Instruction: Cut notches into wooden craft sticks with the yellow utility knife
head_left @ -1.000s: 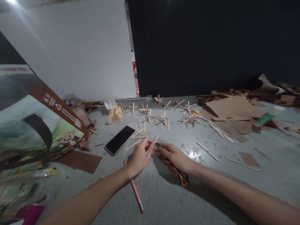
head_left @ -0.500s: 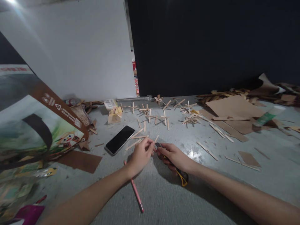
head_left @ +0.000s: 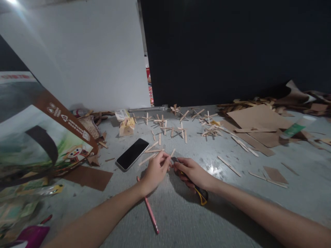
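Note:
My left hand (head_left: 154,172) pinches a thin wooden stick (head_left: 172,153) down against the grey surface, fingers closed on it. My right hand (head_left: 191,172) is wrapped round a black and yellow utility knife (head_left: 201,195), whose tip meets the stick beside my left fingertips. A pink pencil (head_left: 150,210) lies under my left wrist. A black phone (head_left: 132,154) rests face up just left of my left hand, with loose sticks (head_left: 150,153) next to it.
Several crossed stick pieces (head_left: 181,125) are scattered behind the hands. Brown cardboard sheets and scraps (head_left: 258,119) fill the right rear. A printed carton (head_left: 38,131) leans at the left. White and black boards stand at the back.

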`<move>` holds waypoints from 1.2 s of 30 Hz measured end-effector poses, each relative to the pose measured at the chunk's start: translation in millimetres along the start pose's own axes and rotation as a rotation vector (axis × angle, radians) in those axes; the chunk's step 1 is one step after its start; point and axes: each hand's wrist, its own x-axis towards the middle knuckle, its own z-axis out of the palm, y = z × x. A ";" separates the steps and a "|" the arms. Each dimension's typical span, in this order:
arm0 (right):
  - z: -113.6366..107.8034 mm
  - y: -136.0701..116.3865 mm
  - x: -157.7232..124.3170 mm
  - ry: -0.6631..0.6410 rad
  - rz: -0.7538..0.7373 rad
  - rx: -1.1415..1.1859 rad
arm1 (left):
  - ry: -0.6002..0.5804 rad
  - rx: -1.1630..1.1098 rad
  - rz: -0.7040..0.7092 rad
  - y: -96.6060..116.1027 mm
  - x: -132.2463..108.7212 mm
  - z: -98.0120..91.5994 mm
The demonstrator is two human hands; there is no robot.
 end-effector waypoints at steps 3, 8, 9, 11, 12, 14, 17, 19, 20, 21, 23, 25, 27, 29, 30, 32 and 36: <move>-0.5 1.6 0.8 0.002 -0.010 0.004 | 0.007 -0.009 0.001 -0.1 0.2 -0.2; -1.1 2.7 -0.3 0.002 0.003 -0.003 | 0.005 -0.004 -0.004 3.1 -0.7 -1.1; -0.8 1.9 -0.9 0.000 0.004 -0.003 | 0.001 -0.003 -0.007 3.5 -0.9 -1.2; 0.4 -0.2 -2.2 0.001 0.005 -0.001 | -0.001 -0.008 -0.014 3.9 -1.2 -1.1; 1.1 -1.2 -2.8 0.004 0.005 -0.001 | -0.001 -0.009 -0.016 3.9 -1.2 -1.1; 2.2 -2.6 -3.4 0.009 0.007 -0.003 | 0.001 -0.005 -0.017 3.6 -1.3 -1.0; 2.2 -1.5 -2.7 0.006 0.009 0.000 | 0.002 -0.002 -0.012 3.4 -1.3 -1.0; 1.2 0.7 -1.5 0.000 0.009 0.005 | 0.003 -0.002 -0.012 3.3 -1.2 -0.9; 0.6 1.9 -0.8 0.000 0.007 0.009 | 0.002 -0.002 -0.013 3.1 -1.2 -0.9; 0.1 3.0 -0.1 0.000 0.004 0.013 | 0.002 -0.001 -0.015 3.0 -1.1 -0.9; -0.4 4.1 0.8 0.004 -0.004 0.024 | 0.001 -0.005 -0.019 2.5 -1.0 -0.9; -0.1 3.6 0.8 0.008 -0.009 0.029 | -0.001 -0.010 -0.018 2.1 -1.0 -0.9; 0.8 2.0 0.2 0.005 -0.005 0.021 | 0.001 -0.009 -0.015 1.9 -1.0 -0.9; 1.4 0.6 -0.6 0.002 0.006 0.013 | 0.002 -0.005 -0.014 2.1 -0.9 -0.7; 1.5 0.2 -0.9 0.000 0.011 0.012 | 0.003 -0.005 -0.015 2.1 -0.8 -0.6; 1.3 0.2 -1.2 0.000 0.015 0.018 | 0.004 -0.010 -0.018 2.4 -0.6 -0.3; 0.9 0.7 -1.5 -0.001 0.006 0.021 | 0.003 -0.015 -0.017 3.0 -0.5 -0.4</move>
